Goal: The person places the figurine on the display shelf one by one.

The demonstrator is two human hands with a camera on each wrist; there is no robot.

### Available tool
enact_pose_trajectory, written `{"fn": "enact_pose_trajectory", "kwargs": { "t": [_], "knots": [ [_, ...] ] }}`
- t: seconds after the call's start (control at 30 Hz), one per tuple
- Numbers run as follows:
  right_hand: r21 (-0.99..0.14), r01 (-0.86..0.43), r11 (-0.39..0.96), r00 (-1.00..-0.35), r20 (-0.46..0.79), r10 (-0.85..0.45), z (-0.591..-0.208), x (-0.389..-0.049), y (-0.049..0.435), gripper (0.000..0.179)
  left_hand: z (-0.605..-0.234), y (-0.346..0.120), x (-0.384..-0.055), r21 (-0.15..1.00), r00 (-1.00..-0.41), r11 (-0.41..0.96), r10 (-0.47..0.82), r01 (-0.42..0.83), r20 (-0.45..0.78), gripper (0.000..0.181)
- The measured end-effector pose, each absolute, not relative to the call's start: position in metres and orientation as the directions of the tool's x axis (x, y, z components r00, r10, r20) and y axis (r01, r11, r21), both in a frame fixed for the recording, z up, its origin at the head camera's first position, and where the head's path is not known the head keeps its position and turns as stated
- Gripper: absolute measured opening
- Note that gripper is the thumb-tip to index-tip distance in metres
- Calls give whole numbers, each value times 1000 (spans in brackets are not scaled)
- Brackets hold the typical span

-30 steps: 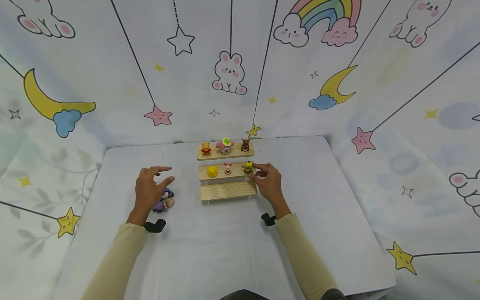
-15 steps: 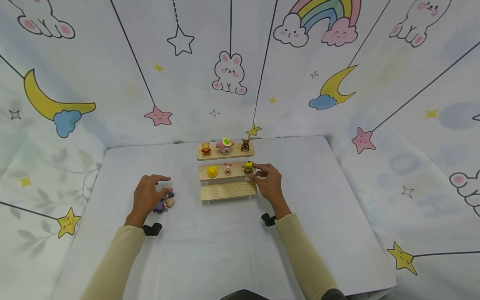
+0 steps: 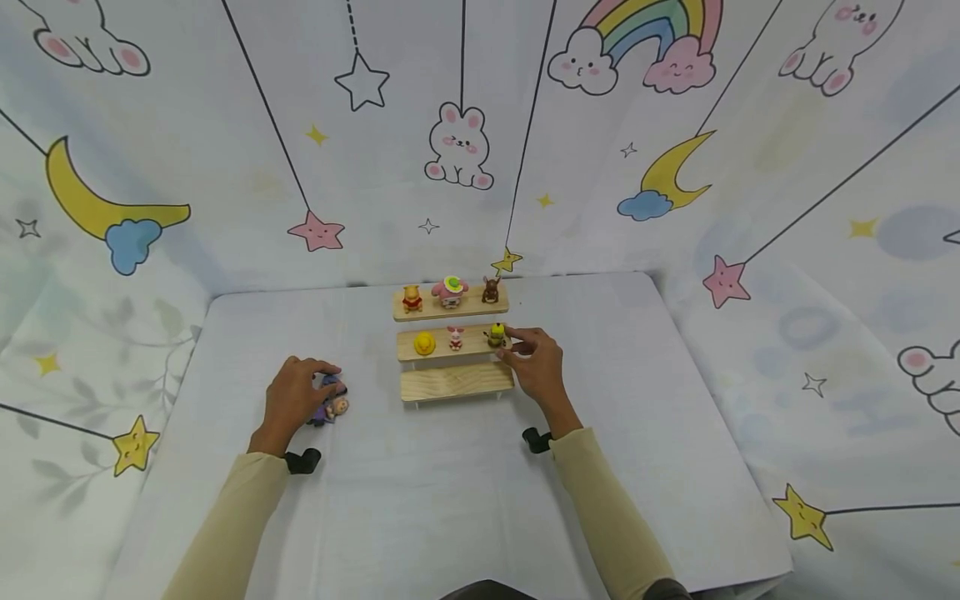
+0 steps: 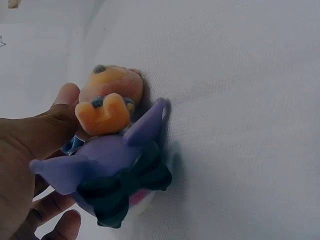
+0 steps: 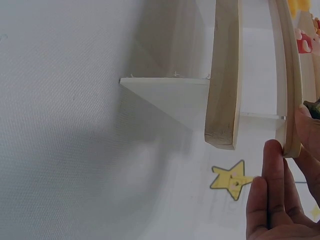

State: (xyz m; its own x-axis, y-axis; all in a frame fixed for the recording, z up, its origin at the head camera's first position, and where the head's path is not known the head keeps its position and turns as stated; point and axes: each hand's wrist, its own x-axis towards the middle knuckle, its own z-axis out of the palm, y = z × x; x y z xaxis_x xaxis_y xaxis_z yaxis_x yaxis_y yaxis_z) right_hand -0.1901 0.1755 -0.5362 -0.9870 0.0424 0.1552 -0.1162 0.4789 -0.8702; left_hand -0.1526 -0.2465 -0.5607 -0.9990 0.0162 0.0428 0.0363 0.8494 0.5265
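Observation:
My left hand (image 3: 291, 398) is at a small cluster of toy figurines left of the shelf. Its thumb and index finger pinch a blue figurine (image 3: 330, 380), mostly hidden behind the hand in the left wrist view. Beside it on the cloth are a purple figurine with a dark bow (image 4: 107, 155) and a fuzzy peach figurine (image 4: 112, 85). At the right end of the wooden display shelf's middle tier (image 3: 440, 345), my right hand (image 3: 538, 360) grips the board, thumb above and fingers below. A green-and-yellow figurine (image 3: 496, 335) stands close to those fingertips.
On the middle tier also sit a yellow hat-shaped piece (image 3: 424, 342) and a pink-and-white figurine (image 3: 455, 337). The top tier (image 3: 468, 310) bears three figurines. A bare lower tier (image 3: 457, 381) is in front. White cloth (image 3: 420, 492) covers the table, with printed cloth walls around it.
My left hand has come down and slightly nearer me onto the figurine cluster, and its thumb and index finger have closed round the blue figurine. My right hand stays at the shelf end.

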Motion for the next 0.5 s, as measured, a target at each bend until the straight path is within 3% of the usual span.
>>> {"fn": "enact_pose_trajectory", "kwargs": {
  "t": [0.5],
  "knots": [
    [-877, -107, 468, -987, 149, 54, -534, -188, 174, 42, -560, -248, -156, 370, -992, 921, 123, 119, 12, 33]
  ]
}}
